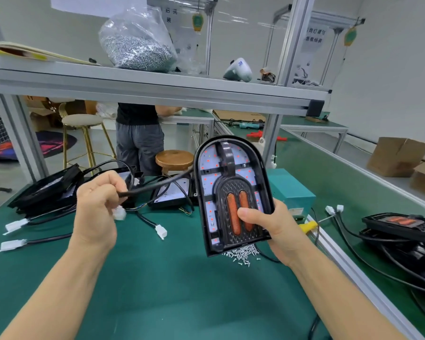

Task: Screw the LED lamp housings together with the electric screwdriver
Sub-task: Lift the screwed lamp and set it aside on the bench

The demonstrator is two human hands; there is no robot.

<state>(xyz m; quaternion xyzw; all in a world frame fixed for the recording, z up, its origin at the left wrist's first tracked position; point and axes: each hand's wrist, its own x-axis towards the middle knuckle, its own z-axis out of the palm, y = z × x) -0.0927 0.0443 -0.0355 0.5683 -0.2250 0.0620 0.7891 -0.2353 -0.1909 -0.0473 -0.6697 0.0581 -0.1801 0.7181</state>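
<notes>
Over the green bench (157, 278), our right hand (272, 231) gripped a lamp housing (231, 192) upright at its lower end, thumb pressed across the orange lenses, forearm reaching in from the lower right. Our left hand (96, 212), raised beside it, pinched the housing's black cable (157, 184). Loose screws (242, 253) lay beneath the housing.

**White walls, green benches, aluminium frames**

A green-topped bench (157, 278) runs under a grey aluminium shelf (157, 87). Beyond, a gold-legged stool (82, 133) and a round wooden stool (174, 159) stand on pale floor; cardboard boxes (398, 157) sit against the white wall (390, 69).
</notes>
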